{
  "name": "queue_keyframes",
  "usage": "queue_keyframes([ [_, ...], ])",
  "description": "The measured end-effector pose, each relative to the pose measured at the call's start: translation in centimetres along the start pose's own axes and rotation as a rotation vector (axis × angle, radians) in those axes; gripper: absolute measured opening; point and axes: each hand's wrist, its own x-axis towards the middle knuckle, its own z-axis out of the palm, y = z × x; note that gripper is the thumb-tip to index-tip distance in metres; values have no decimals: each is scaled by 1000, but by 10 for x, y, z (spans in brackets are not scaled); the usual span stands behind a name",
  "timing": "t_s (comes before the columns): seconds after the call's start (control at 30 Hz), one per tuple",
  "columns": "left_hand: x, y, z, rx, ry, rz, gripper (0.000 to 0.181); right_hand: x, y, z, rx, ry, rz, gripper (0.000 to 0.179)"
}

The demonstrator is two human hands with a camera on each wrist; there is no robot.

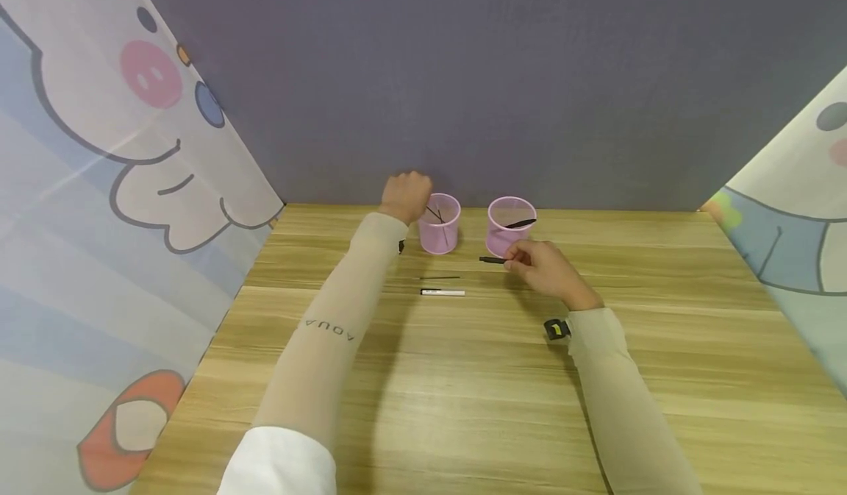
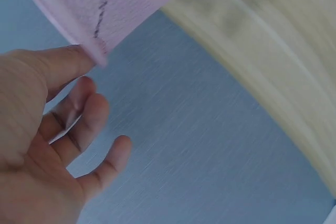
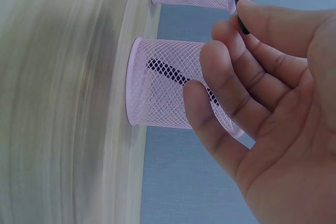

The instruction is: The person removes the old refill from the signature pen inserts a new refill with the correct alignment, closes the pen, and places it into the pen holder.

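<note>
My left hand (image 1: 406, 195) is at the rim of the left pink mesh pen holder (image 1: 440, 239). In the left wrist view, the thumb of that hand (image 2: 58, 108) meets the rim and the other fingers curl loosely below; the exact contact is partly hidden. Thin dark sticks (image 1: 438, 217) stand crossed inside this holder. My right hand (image 1: 545, 268) pinches a black pen (image 1: 492, 260) between thumb and fingertips, just in front of the right pink mesh pen holder (image 3: 163, 85). A black pen (image 1: 520, 223) leans inside the right holder, its end above the rim.
On the wooden table (image 1: 463, 377), a thin dark stick (image 1: 440, 277) and a white pen (image 1: 442, 293) with a dark end lie in front of the left holder. A grey wall (image 1: 490, 83) rises behind; cartoon-printed curtains (image 1: 119, 208) line the sides.
</note>
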Motion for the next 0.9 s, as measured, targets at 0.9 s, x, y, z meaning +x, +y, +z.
queue_keyframes([
  [0.9,-71,-31,17,-419,202,-57,11,-5,5,-10,7,16,-2,6],
])
